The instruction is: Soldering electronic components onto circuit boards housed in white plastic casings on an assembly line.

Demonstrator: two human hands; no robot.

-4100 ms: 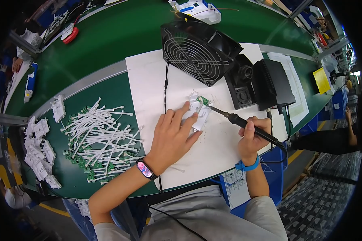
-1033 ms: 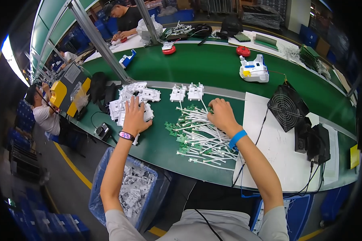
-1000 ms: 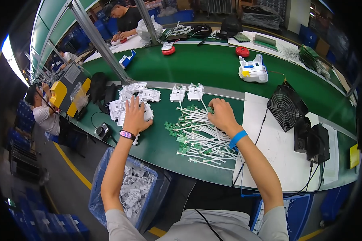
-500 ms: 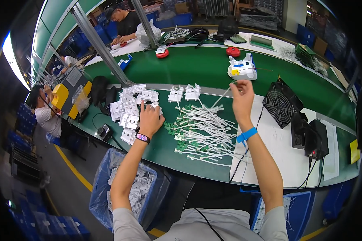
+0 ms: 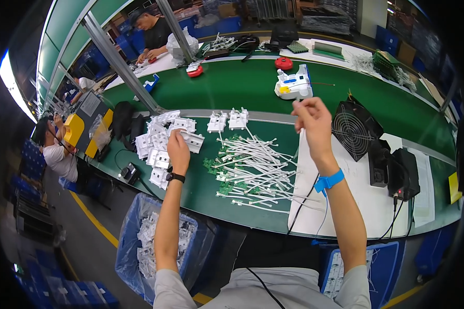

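My left hand (image 5: 179, 152) is closed on the near edge of a white plastic housing (image 5: 194, 141), at the right side of a heap of similar white housings (image 5: 157, 138). My right hand (image 5: 314, 126) is raised above the bench, thumb and fingers pinched on a white cable, of which only a small pale end shows at the fingertips. Between the hands lies a spread of white cables (image 5: 263, 167) with small green circuit boards (image 5: 222, 175) at their left ends. Two white housings (image 5: 238, 119) stand side by side behind the cables.
Beyond the bench runs a green conveyor (image 5: 232, 85) carrying a white-and-blue device (image 5: 294, 83). A black fan (image 5: 353, 131) and a black power box (image 5: 404, 175) stand at right. A blue bin (image 5: 126, 252) of white parts is below left. Co-workers sit far left.
My left hand has turned and now grips a housing by the heap's right side. My right hand stays raised, its fingers more curled, and the cable it held is mostly hidden. The view has shifted slightly.
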